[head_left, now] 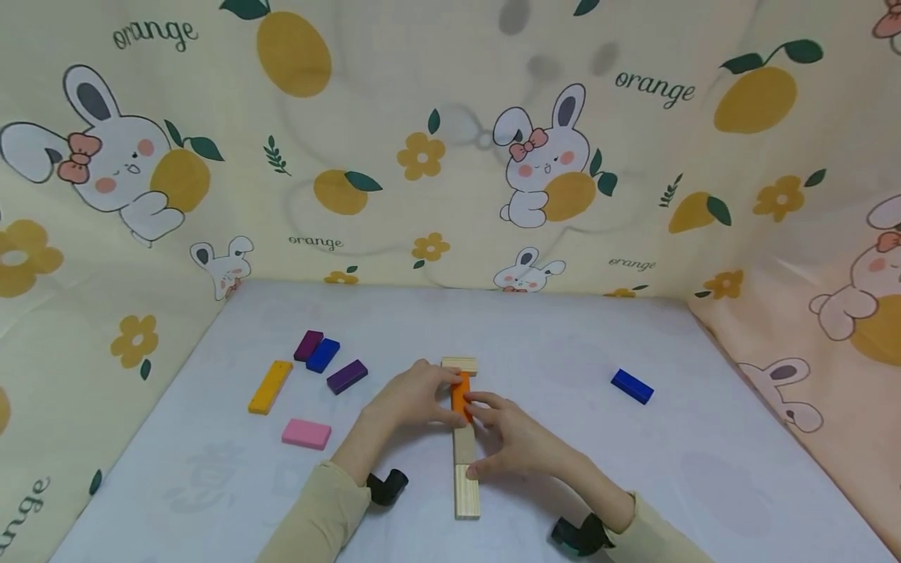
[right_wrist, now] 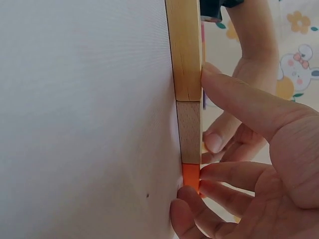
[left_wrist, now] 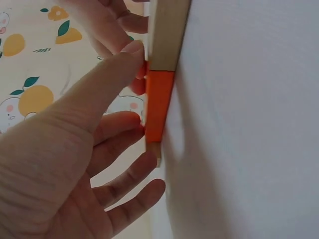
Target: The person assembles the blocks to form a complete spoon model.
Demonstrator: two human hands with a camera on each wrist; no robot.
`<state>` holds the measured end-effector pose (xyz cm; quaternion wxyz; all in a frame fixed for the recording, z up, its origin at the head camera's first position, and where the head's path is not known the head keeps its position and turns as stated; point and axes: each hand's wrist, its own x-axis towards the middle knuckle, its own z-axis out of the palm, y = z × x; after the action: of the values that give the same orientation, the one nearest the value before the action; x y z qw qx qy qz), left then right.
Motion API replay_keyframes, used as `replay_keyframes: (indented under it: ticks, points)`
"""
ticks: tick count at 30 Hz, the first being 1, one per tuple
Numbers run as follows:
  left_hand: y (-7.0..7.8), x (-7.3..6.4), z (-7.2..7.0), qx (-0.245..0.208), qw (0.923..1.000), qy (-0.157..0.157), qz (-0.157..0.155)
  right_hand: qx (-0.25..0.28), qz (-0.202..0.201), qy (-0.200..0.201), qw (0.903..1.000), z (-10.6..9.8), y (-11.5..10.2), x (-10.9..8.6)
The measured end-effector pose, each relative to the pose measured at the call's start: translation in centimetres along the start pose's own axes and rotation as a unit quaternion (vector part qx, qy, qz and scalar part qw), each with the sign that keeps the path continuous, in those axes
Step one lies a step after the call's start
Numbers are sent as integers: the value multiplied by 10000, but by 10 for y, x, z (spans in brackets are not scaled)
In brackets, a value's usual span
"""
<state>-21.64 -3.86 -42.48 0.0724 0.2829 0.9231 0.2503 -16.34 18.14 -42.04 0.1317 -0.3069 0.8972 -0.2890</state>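
Note:
A row of blocks stretches away from me on the white table: a near wooden block, a second wooden block, an orange block, and a pale block set crosswise at the far end. My left hand touches the orange block from the left, thumb near its close end and fingertips near its far end. From the right, my right hand rests fingertips against the orange block, its thumb on the side of the near wooden block. In the right wrist view, the orange block meets the wooden block end to end.
Loose blocks lie to the left: yellow, pink, purple, blue and maroon. Another blue block lies at the right. A patterned cloth surrounds the table.

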Motion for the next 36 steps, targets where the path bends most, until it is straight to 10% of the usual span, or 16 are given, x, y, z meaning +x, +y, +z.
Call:
replay_keyframes:
  ticks: [10,16,23,31,36]
  points:
    - [-2,-35,-20,-316,9993,99,-174,29,112,-34,9999,2,0,-1]
    - [-37,-91,-47,-585,9890,1152,-727,-3,200,-79,9998,5,1,-2]
    - [-101,-144,-68,-832,9583,2425,-1262,-34,142,-62,9999,4,0,-1]
    - [-139,-169,-80,-1344,9325,2287,-2450,-47,137,-45,9999,1,-2,0]
    - [-148,-173,-77,-1283,9321,2111,-2651,15,139,-52,9999,1,-2,-1]
